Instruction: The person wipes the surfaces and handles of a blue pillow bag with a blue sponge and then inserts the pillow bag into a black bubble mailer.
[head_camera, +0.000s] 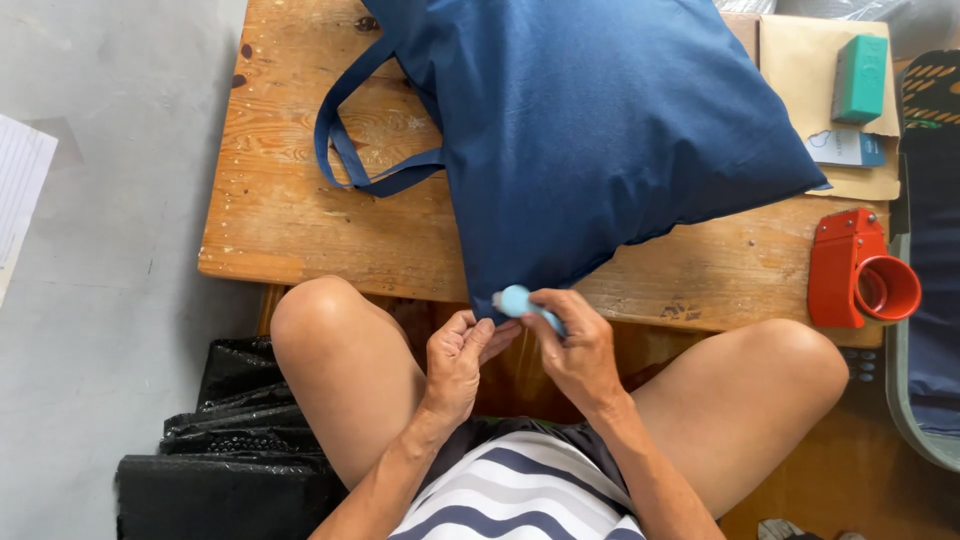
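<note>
The navy tote bag (590, 130) is lying across the desk (300, 220), its lower corner hanging over the near edge within reach of both hands. The left hand (455, 365) is pinching that corner, fingers clamped on the cloth to steady it. The right hand (580, 350) is gripping a small light-blue tool (520, 300) against the fabric. A red tape dispenser (860, 270) is sitting at the desk's near right corner.

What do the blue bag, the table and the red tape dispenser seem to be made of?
The blue bag looks like woven cotton-type cloth, matte, with soft folds and flat fabric handles. The table is bare wood, worn and unvarnished by its look: grain, knots and dark stains show. The red tape dispenser seems moulded plastic, smooth and slightly glossy. The right hand holds a small light-blue tool, probably plastic.
</note>
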